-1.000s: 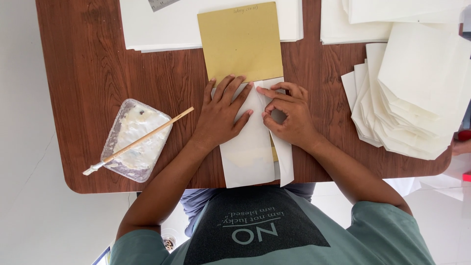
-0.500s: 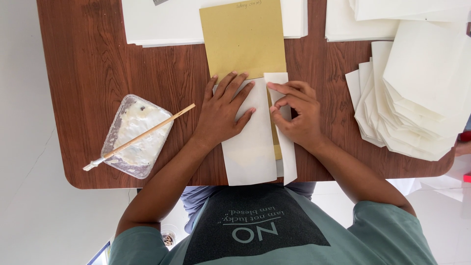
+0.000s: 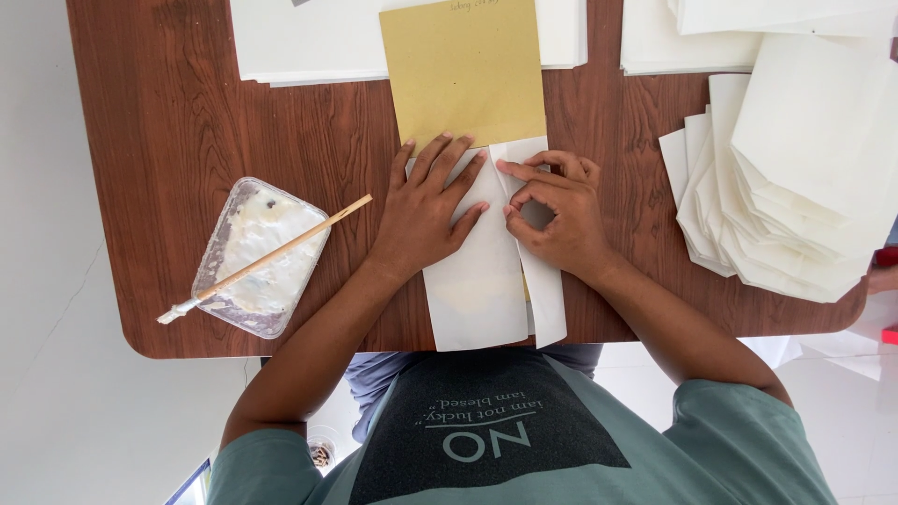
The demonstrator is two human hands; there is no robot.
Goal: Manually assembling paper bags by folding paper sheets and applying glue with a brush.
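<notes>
Here, item one: a folded white paper sheet, lying flat at the near edge of the brown wood-grain table, its far end overlapping a tan rectangular card template. The left hand lies spread and flat on the sheet's wider panel, pinning it. The right hand rests on the narrow side flap, forefinger and thumb curled toward each other, tips pressing the flap's fold; it grips nothing.

Handling, as judged: light, thin, limp, easily creased or slid; best held by flat pressure on the panels and by the flap edge.

Left of the sheet: a clear plastic tray of white paste with a wooden-handled brush across it. Right of the sheet: a fanned stack of white paper bags. Beyond the sheet: stacked white paper sheets.
</notes>
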